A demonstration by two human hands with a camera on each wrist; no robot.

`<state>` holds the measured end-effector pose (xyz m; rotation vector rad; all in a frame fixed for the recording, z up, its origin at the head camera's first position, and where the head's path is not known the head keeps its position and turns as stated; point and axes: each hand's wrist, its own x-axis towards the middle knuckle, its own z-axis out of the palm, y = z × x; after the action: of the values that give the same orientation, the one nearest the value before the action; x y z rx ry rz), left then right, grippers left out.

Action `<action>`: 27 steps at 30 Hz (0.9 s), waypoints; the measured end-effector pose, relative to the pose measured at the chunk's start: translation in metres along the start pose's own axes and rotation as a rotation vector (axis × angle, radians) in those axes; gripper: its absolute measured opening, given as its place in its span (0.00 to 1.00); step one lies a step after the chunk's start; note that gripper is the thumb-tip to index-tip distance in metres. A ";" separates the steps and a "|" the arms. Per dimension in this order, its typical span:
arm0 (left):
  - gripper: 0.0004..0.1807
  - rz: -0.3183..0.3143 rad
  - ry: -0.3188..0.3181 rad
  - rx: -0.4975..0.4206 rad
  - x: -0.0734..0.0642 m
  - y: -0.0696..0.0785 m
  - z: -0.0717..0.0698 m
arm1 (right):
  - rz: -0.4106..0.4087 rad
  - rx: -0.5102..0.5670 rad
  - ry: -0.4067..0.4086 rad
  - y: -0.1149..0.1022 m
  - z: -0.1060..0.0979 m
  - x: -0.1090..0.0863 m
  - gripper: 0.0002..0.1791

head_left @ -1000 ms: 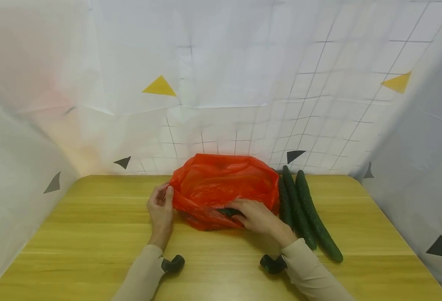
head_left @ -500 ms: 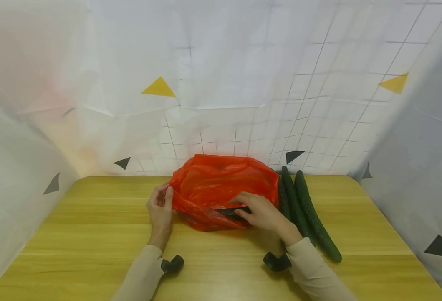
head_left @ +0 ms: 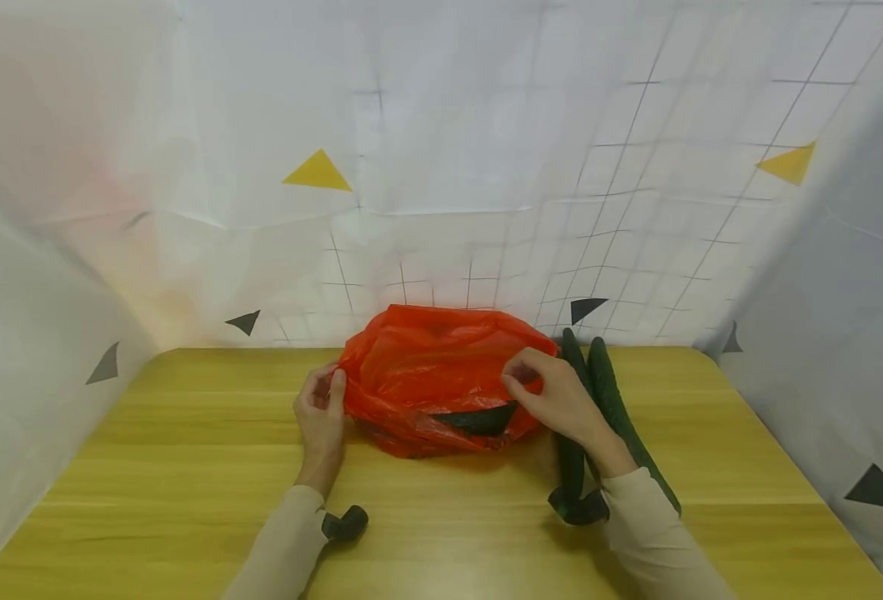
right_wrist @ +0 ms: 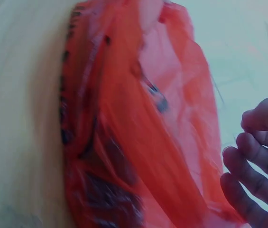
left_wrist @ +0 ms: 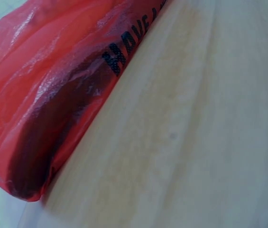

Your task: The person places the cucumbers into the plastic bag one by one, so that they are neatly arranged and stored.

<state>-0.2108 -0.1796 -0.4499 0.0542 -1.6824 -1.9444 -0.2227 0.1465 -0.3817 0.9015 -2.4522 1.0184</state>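
Note:
A red plastic bag lies with its mouth held wide, pinched at the left edge by my left hand. Inside its front fold rests a dark green cucumber, partly covered by the film. Through the bag in the left wrist view shows a long dark shape. My right hand hovers over the bag's right side, fingers loosely bent. In the right wrist view nothing shows between the right hand's fingers, which appear apart from the bag.
Right of the bag, several cucumbers lie side by side on the wooden table, partly hidden under my right forearm. White sheeting with yellow and black triangles stands behind and at both sides.
My right hand has let go of the cucumber in the bag and moved up and to the right. More of that cucumber now shows. The left hand stays on the bag's edge.

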 end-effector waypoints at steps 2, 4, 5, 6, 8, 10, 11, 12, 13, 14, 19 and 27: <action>0.17 0.001 -0.002 -0.014 0.000 0.000 0.000 | 0.005 0.003 0.036 0.003 -0.007 0.000 0.06; 0.17 0.005 -0.006 -0.026 0.000 0.002 0.000 | 0.016 0.009 0.064 0.006 -0.012 -0.001 0.06; 0.17 0.008 -0.008 -0.033 0.000 0.003 0.000 | 0.023 0.014 0.075 0.007 -0.014 -0.001 0.07; 0.16 0.014 -0.011 -0.037 -0.001 0.006 0.001 | 0.028 0.017 0.084 0.008 -0.017 -0.001 0.07; 0.16 0.024 -0.013 -0.040 -0.003 0.012 0.002 | 0.042 0.020 0.102 0.010 -0.021 -0.002 0.07; 0.16 0.030 -0.016 -0.033 -0.005 0.018 0.003 | 0.061 0.018 0.115 0.013 -0.025 -0.003 0.06; 0.16 0.033 -0.016 -0.028 -0.005 0.021 0.003 | 0.072 0.013 0.119 0.015 -0.027 -0.004 0.06; 0.16 0.036 -0.017 -0.018 -0.006 0.023 0.003 | 0.084 0.008 0.124 0.016 -0.029 -0.004 0.06; 0.16 0.035 -0.018 -0.010 -0.007 0.024 0.003 | 0.098 0.002 0.129 0.018 -0.031 -0.005 0.06; 0.17 0.035 -0.020 -0.003 -0.007 0.025 0.004 | 0.113 0.001 0.131 0.019 -0.034 -0.005 0.05; 0.16 0.038 -0.021 0.028 -0.007 0.025 0.002 | 0.195 -0.011 0.129 0.027 -0.045 -0.008 0.03; 0.16 0.030 -0.016 0.053 -0.007 0.024 0.002 | 0.297 -0.050 0.129 0.042 -0.062 -0.017 0.06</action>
<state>-0.1964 -0.1760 -0.4293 0.0333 -1.7350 -1.8836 -0.2347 0.2210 -0.3695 0.4472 -2.5358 1.0675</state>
